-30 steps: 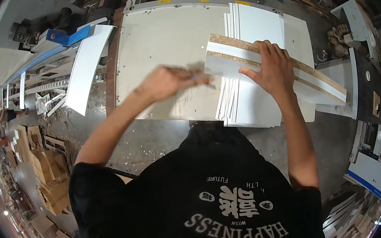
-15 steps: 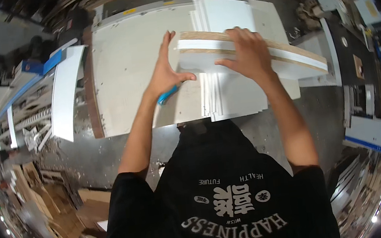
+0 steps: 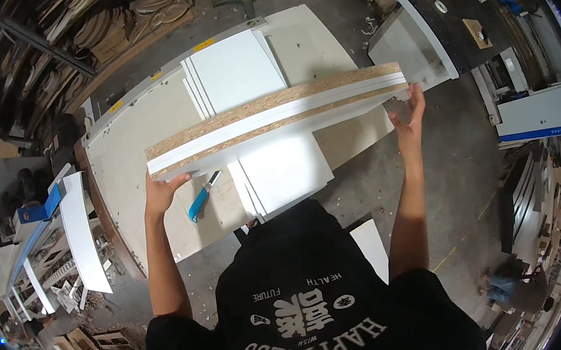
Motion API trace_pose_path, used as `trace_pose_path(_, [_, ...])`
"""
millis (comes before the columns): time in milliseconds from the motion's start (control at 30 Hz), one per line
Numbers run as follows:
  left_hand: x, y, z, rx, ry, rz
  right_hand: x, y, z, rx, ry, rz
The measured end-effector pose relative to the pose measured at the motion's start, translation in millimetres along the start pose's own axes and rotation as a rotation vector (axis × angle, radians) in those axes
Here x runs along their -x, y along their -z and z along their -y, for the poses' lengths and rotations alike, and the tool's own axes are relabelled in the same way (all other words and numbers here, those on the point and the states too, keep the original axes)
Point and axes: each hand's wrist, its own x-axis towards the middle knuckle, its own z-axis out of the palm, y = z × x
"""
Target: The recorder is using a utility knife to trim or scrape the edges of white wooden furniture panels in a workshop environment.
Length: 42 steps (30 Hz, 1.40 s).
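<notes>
A bundle of long white boards (image 3: 273, 113) with bare particleboard edges lies across the work at an angle. My left hand (image 3: 161, 194) grips its left end, with the thumb along the near side and the other fingers mostly hidden. At the right end my right hand (image 3: 409, 115) has its thumb and fingers spread; whether a fingertip touches the boards I cannot tell. Below the bundle and crossing it are several flat white panels (image 3: 230, 70). A blue-handled knife (image 3: 198, 204) with its blade showing lies on the table near my left hand.
The pale worktable (image 3: 124, 172) has a brown left edge. Left of it leans a curved white panel (image 3: 83, 232). A dark table (image 3: 464, 29) and a white cabinet (image 3: 538, 112) stand at right. Wood scraps (image 3: 157, 6) fill a rack behind. Another person (image 3: 525, 289) is at lower right.
The board bundle has moved left and turned, its left end now in my left hand. My right hand has left the top of the bundle for its right end. The view has rotated.
</notes>
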Motion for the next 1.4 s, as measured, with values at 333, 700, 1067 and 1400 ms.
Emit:
trace_pose_path(333, [45, 26, 123, 0.073, 0.014, -0.211, -27, -22, -151, -0.451, -0.137, 0.246])
trace_pose_path(700, [70, -59, 41, 0.368, 0.100, -0.744, -93, -70, -111, -0.545, -0.750, 0.096])
trace_pose_path(1067, [324, -203, 12, 0.760, 0.564, -1.192, -95, -154, 12, -0.141, -0.775, 1.152])
trace_pose_path(1400, [622, -518, -19, 1.233, 0.581, -1.933, 191, -211, 181, -0.063, 0.162, 2.175])
